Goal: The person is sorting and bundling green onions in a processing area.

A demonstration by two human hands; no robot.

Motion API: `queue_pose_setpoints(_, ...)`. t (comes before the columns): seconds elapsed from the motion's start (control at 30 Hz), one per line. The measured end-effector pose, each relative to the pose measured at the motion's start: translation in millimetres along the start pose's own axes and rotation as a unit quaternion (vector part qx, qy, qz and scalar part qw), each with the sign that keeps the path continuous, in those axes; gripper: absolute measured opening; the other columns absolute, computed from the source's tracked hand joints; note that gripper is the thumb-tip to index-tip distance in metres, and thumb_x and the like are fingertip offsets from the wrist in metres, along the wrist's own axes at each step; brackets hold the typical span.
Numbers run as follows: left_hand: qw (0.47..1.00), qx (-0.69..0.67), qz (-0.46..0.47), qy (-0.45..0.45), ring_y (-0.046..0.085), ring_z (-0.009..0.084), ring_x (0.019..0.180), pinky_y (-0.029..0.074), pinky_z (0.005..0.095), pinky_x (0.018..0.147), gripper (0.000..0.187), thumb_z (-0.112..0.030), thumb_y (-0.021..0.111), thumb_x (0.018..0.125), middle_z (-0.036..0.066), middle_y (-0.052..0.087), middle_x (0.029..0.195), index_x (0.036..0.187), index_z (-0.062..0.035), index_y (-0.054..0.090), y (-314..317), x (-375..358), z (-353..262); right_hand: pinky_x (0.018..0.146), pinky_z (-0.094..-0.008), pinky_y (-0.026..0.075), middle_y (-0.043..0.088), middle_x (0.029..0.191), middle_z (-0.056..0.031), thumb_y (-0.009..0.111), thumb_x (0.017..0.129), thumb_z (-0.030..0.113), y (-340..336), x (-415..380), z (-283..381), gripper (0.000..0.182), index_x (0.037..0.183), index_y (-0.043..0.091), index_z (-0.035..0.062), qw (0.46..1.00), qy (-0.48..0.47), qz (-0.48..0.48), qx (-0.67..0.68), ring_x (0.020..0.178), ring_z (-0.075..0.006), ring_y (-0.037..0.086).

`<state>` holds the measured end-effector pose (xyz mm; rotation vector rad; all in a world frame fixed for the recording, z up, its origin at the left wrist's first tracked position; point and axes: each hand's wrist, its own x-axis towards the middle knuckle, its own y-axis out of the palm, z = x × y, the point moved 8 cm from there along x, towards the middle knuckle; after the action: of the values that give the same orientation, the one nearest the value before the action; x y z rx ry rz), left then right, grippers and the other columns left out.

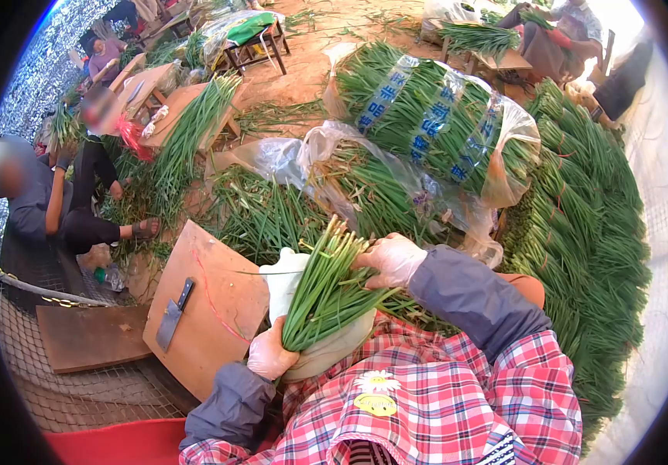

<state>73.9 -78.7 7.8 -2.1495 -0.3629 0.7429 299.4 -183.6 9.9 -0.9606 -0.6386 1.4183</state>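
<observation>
a: where's the bunch of green stalks [330, 291]?
b: above the person's lap, slanting, with its pale ends pointing up and away from the body.
a: and the left hand [273, 353]?
b: wrapped round the bunch's near, lower end, thumb over the greens.
a: what about the right hand [394, 261]?
b: up beside the pale ends, fingers bent and touching the stalks. i can't tell if it's pinching any of them.
a: both gloved?
b: looks like thin, see-through gloves, yes.
a: what's next to the left hand?
b: a wooden tabletop [221, 271], with a cleaver [171, 322] lying on it and a red string [211, 302] trailing across.
a: and further off?
b: loose greens [260, 221] just beyond the bunch, a plastic-wrapped bale [427, 116] behind those, and rows of tied bundles [582, 256] along the right.
</observation>
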Motion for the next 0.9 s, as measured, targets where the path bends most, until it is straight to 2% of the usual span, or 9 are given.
queue_pose_setpoints(0.13,1.000,-0.009,0.001,0.003,0.060,0.0393,0.076,0.047,0.0452,0.067,0.065,-0.020,0.062,0.062,0.024,0.060,0.077,0.123,-0.0056,0.043,1.9,1.6,-0.3,0.091,-0.0452,0.035,0.064,0.076,-0.0161,0.047,0.073,0.068,-29.3,-4.2,3.8,0.068,0.089,0.068,0.0056,0.977,0.190,0.073,-0.068,0.085,-0.0313,0.061)
queue_pose_setpoints(0.23,1.000,0.006,-0.009,0.005,0.060,0.0391,0.075,0.047,0.0451,0.067,0.065,-0.019,0.062,0.062,0.024,0.060,0.076,0.123,-0.0059,0.044,1.1,-0.2,-3.2,0.092,-0.0443,0.036,0.064,0.079,-0.0180,0.048,0.072,0.068,9.3,13.2,27.0,0.067,0.087,0.068,0.0054,0.986,0.118,0.073,-0.096,0.085,-0.0310,0.061)
queue_pose_setpoints(0.43,0.998,0.051,-0.005,0.020,0.061,0.0381,0.075,0.047,0.0443,0.067,0.065,-0.018,0.062,0.062,0.023,0.061,0.079,0.123,-0.0065,0.045,-7.1,-8.1,-15.5,0.069,-0.0371,0.049,0.064,0.084,-0.0186,0.053,0.081,0.022,48.9,27.6,37.4,0.034,0.105,0.059,-0.0008,0.942,0.109,-0.079,0.307,0.078,-0.0270,0.063)
queue_pose_setpoints(0.5,0.998,0.059,0.000,0.028,0.061,0.0379,0.076,0.048,0.0442,0.066,0.066,-0.017,0.062,0.061,0.022,0.061,0.081,0.124,-0.0068,0.044,-7.7,-10.0,-13.4,0.045,-0.0262,0.043,0.056,0.066,-0.0043,0.051,0.077,0.001,47.5,5.5,-8.3,0.023,0.098,0.061,0.0040,0.672,0.253,-0.196,0.668,0.054,-0.0124,0.052)
queue_pose_setpoints(0.57,0.998,0.061,0.003,0.029,0.061,0.0378,0.076,0.048,0.0442,0.067,0.067,-0.015,0.062,0.061,0.022,0.061,0.083,0.125,-0.0074,0.043,-6.8,-10.7,-4.0,0.040,-0.0210,0.033,0.049,0.058,0.0024,0.059,0.082,0.011,28.2,-22.9,-61.0,0.010,0.091,0.061,0.0070,0.497,0.197,-0.272,0.800,0.045,-0.0066,0.041)
queue_pose_setpoints(0.63,0.997,0.076,-0.001,0.027,0.061,0.0371,0.075,0.048,0.0437,0.066,0.069,-0.013,0.062,0.060,0.022,0.061,0.084,0.126,-0.0085,0.042,-7.0,-12.4,-3.4,0.041,-0.0221,0.033,0.049,0.057,0.0027,0.063,0.083,0.017,-4.6,-57.2,-107.1,0.015,0.094,0.059,0.0073,0.443,0.108,-0.340,0.823,0.044,-0.0047,0.039)
queue_pose_setpoints(0.73,0.990,0.110,-0.032,0.078,0.061,0.0357,0.071,0.048,0.0426,0.063,0.070,-0.011,0.063,0.060,0.020,0.061,0.083,0.127,-0.0108,0.042,-9.2,-14.0,-11.2,0.047,-0.0256,0.042,0.047,0.057,0.0036,0.061,0.086,0.021,-27.2,-89.6,-128.4,0.018,0.091,0.060,0.0039,0.534,0.165,-0.384,0.735,0.044,-0.0046,0.041)
queue_pose_setpoints(0.83,0.973,0.187,-0.057,0.120,0.059,0.0326,0.064,0.047,0.0415,0.057,0.068,-0.009,0.062,0.062,0.015,0.059,0.077,0.127,-0.0139,0.044,-20.3,-18.7,-21.3,0.048,-0.0259,0.044,0.047,0.057,0.0034,0.060,0.086,0.020,-27.3,-119.9,-185.2,0.017,0.090,0.060,0.0039,0.386,0.120,-0.464,0.788,0.045,-0.0045,0.043)
queue_pose_setpoints(0.9,0.954,0.259,-0.061,0.138,0.058,0.0301,0.059,0.046,0.0408,0.054,0.064,-0.009,0.061,0.064,0.012,0.056,0.073,0.126,-0.0160,0.046,-32.6,-25.5,-28.7,0.053,-0.0263,0.050,0.055,0.065,0.0019,0.064,0.082,0.016,-52.0,-129.0,-182.7,0.025,0.104,0.057,0.0050,0.513,0.099,-0.429,0.737,0.050,-0.0055,0.050)
